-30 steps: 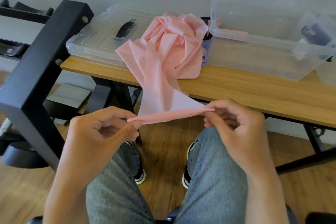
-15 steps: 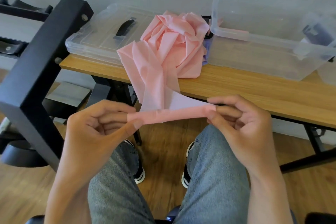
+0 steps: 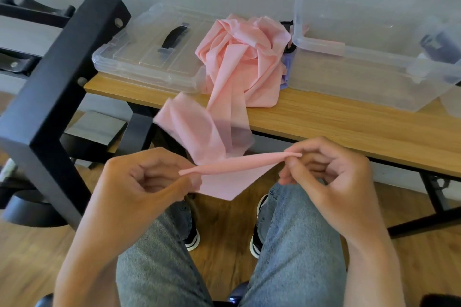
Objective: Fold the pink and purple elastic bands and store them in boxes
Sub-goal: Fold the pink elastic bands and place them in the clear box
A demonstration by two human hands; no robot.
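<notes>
Pink band (image 3: 239, 163) taut between both pinching hands

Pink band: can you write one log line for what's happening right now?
step: folding | left hand: pinches pink band end | right hand: pinches other end | rest: heaped on table | box: open

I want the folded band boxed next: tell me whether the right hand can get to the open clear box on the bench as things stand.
Probably yes. The clear box sits lidless on the bench's right side with nothing between, but the right hand pinches the pink band, as does the left hand.
</notes>
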